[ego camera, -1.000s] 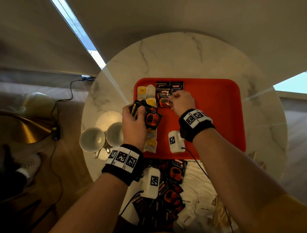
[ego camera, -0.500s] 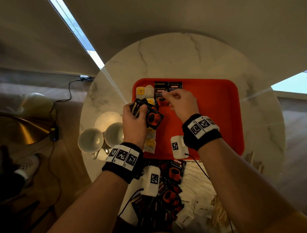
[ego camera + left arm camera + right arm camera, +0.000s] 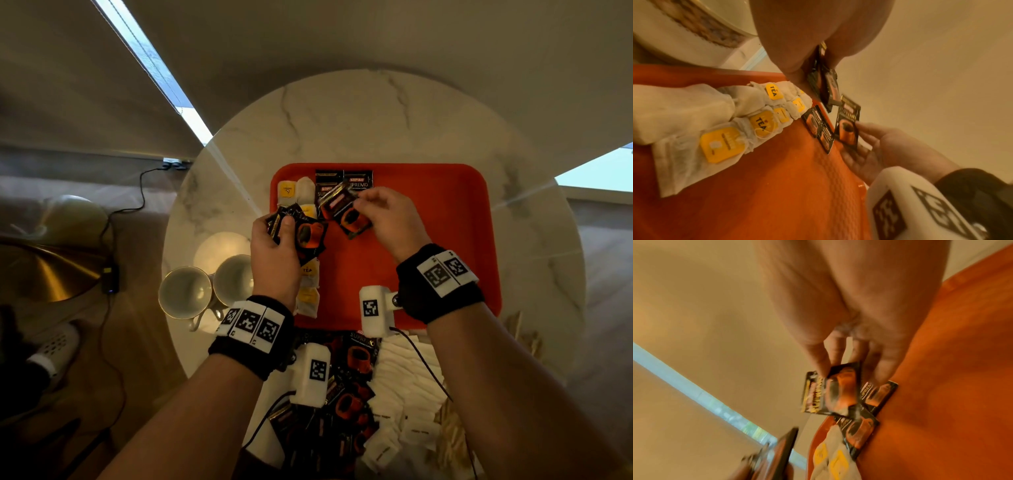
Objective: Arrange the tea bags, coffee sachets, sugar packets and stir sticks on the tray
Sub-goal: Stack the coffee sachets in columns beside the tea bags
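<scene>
Coffee sachets were the items in hand, and the red tray (image 3: 445, 240) on the round marble table (image 3: 342, 113) served as landmark. Left of the tray, two white cups (image 3: 205, 287) stood just beside its edge. Along the tray's left side ran a column of tea bags (image 3: 760, 125) with yellow tags, reaching from far rim to near rim. The left hand (image 3: 274, 260) hovered over that column, fingers and thumb curled round a small stack of sachets (image 3: 305, 236). At the tray's far rim two sachets (image 3: 344, 180) lay flat side by side. Just nearer than those, the right hand (image 3: 390, 219) pinched a single tilted coffee sachet (image 3: 346, 212) between thumb and fingertips (image 3: 822, 365), raised off the tray floor. Rightward, the whole right half of the tray showed bare red surface. Below the tray's near rim, on the table, lay heaps of more coffee sachets (image 3: 356, 363), white sugar packets (image 3: 407, 383) and wooden stir sticks (image 3: 452, 435).
</scene>
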Demonstrator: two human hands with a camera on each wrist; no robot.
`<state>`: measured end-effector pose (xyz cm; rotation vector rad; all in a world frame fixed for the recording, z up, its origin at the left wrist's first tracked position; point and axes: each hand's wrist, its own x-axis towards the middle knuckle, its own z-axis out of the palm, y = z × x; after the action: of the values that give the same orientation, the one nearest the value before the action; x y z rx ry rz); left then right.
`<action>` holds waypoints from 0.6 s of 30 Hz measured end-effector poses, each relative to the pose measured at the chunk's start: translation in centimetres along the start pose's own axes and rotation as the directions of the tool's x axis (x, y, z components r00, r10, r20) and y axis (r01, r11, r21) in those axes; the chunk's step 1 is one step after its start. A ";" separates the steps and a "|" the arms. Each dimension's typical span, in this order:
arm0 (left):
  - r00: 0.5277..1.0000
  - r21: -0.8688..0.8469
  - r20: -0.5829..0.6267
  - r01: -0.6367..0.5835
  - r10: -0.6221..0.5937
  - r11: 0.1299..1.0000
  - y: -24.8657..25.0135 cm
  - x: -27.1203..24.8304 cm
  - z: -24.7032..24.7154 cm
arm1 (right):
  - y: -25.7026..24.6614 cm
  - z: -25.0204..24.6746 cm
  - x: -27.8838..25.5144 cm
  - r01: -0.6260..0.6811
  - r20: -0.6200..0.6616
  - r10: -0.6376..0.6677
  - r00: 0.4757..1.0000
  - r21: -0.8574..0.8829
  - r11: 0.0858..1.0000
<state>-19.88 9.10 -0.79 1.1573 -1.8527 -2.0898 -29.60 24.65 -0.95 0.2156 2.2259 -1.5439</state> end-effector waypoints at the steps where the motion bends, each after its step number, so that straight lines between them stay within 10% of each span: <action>1: 1.000 0.004 -0.001 -0.006 0.006 1.000 0.0 0.1 -0.1 | 0.4 -0.5 0.5 -0.033 -0.078 0.034 0.996 0.012 0.999; 18: 0.999 0.025 0.032 0.038 -0.038 0.999 -0.3 -0.3 -0.2 | 1.4 -1.0 3.4 -0.183 -0.263 0.100 0.960 -0.316 0.931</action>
<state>-19.41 9.18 -0.87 1.1804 -1.8894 -2.1242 -32.36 25.76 -3.32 0.4726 2.5577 -1.0845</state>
